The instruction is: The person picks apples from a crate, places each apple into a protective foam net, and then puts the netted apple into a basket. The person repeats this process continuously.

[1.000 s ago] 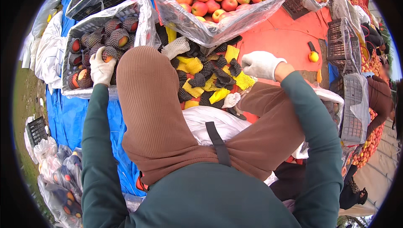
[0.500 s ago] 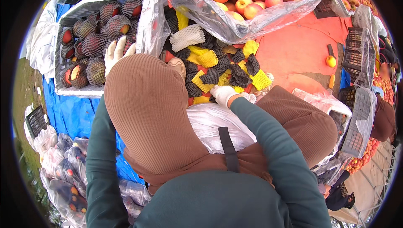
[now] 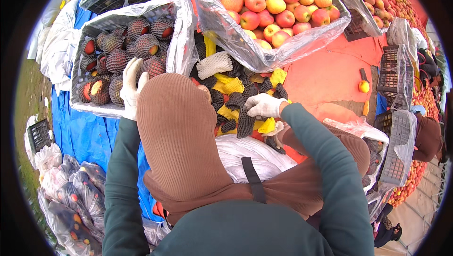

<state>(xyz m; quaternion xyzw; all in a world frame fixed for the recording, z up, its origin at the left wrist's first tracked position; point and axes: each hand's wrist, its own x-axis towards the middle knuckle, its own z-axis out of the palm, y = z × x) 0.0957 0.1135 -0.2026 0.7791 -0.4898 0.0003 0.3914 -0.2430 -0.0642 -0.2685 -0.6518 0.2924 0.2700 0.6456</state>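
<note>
My left hand [image 3: 132,88], in a white glove, rests at the near right edge of a plastic-lined crate [image 3: 96,109], its fingers stretched and apart. Inside that crate lie apples in black foam nets [image 3: 118,60]. Between my knees my right hand [image 3: 264,106], also gloved, pinches a black foam net [image 3: 245,123] that hangs from the fingertips. Beneath it is a loose heap of black and yellow foam nets [image 3: 227,84], with a white foam net [image 3: 214,65] on top at the far side.
A lined crate of bare red and yellow apples [image 3: 278,8] stands ahead. Bagged netted apples [image 3: 78,194] lie at lower left on a blue tarp [image 3: 89,135]. Black crates [image 3: 394,74] stand to the right, beside a lone yellow apple [image 3: 364,86] on red sheeting.
My right hand has lifted from the heap with a black foam net in its fingers. The left hand stays at the crate edge. The whole view has shifted slightly.
</note>
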